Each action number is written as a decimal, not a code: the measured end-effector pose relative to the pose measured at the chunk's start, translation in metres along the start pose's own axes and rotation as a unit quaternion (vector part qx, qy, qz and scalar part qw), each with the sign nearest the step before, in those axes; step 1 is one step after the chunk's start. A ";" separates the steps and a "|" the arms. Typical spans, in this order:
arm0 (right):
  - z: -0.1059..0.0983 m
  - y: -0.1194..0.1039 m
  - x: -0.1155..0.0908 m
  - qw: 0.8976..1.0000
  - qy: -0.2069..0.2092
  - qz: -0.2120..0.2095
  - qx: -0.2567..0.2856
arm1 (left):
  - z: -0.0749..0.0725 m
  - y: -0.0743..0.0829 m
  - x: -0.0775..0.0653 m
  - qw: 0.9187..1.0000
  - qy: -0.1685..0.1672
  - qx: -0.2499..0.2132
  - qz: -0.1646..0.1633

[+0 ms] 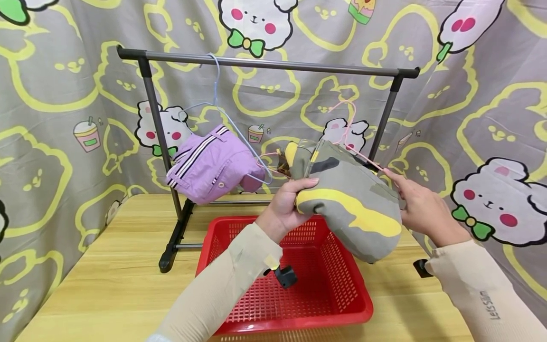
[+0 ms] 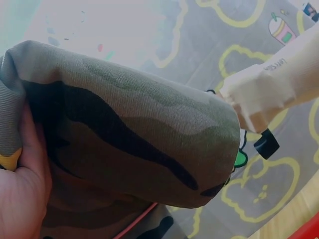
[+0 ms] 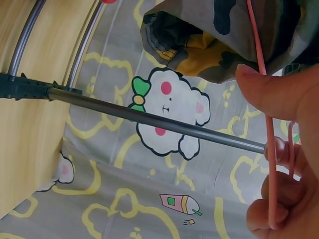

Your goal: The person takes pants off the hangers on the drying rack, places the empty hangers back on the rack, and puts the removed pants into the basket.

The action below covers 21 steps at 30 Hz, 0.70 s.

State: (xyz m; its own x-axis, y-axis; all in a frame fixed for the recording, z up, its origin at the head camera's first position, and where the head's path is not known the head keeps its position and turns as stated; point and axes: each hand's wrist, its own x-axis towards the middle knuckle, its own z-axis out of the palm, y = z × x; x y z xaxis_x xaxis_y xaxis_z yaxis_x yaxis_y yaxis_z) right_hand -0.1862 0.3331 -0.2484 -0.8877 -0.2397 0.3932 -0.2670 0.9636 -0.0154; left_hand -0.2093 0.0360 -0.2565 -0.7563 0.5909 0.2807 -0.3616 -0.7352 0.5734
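Camouflage pants [image 1: 354, 197] in grey, yellow and dark patches hang folded over a pink clothes hanger [image 1: 366, 159], above the red basket. My left hand [image 1: 285, 206] grips the cloth at its left side, thumb on top. At the other side my right hand [image 1: 420, 206] holds the end of the hanger. The right wrist view shows the thumb and curled fingers around the pink hanger [image 3: 271, 184], with an open end of the pants beyond. In the left wrist view the pants [image 2: 139, 124] cover most of the hanger.
A dark metal rack [image 1: 273, 62] stands on the wooden table [image 1: 107, 270]. Purple shorts [image 1: 213, 166] hang from its bar on a blue hanger [image 1: 216, 85]. The red plastic basket [image 1: 363, 304] sits in front of the rack. A patterned curtain [image 1: 470, 118] encloses the back and sides.
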 end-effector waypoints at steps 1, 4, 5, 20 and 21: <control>0.001 0.000 0.000 1.000 0.003 -0.003 0.001 | 0.000 0.000 0.000 1.000 -0.002 0.000 0.003; 0.002 0.001 0.000 1.000 0.009 -0.006 0.002 | 0.001 -0.001 0.000 1.000 -0.009 -0.001 0.009; 0.003 0.001 0.000 1.000 0.011 -0.005 0.003 | 0.001 -0.001 0.000 1.000 -0.010 0.000 0.010; 0.008 0.003 0.000 1.000 0.022 -0.008 -0.003 | 0.003 0.002 -0.003 1.000 -0.025 0.002 -0.002; 0.010 0.004 -0.001 1.000 0.023 -0.009 -0.006 | 0.003 0.003 -0.003 1.000 -0.021 0.001 -0.006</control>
State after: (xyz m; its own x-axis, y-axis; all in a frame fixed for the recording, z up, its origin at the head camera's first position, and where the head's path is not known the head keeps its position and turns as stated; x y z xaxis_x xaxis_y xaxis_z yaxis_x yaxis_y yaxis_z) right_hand -0.1903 0.3357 -0.2577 -0.8648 -0.2519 0.4344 -0.2784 0.9605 0.0026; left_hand -0.2063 0.0333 -0.2535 -0.7287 0.6129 0.3055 -0.3687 -0.7271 0.5791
